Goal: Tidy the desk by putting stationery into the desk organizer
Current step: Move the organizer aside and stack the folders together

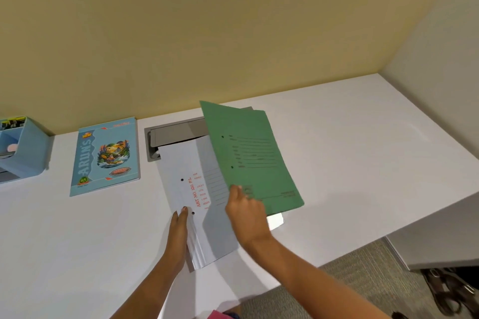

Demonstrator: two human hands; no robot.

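Observation:
A green file folder [248, 153] is tilted up off the white desk [350, 142]; my right hand [246, 212] grips its lower left edge. Beneath and to its left lies a white file folder [186, 189] with red print. My left hand [178, 230] rests along that folder's left spine edge with straight fingers. A blue "Arun's" notebook [105, 155] lies flat to the left. The light blue desk organizer [26, 155] stands at the far left edge, only partly in view.
A grey cable hatch [171, 134] is set into the desk behind the folders, by the yellow wall. The desk's right part steps down to a lower surface [427, 235]. Carpet and dark items [451, 290] lie on the floor at the right.

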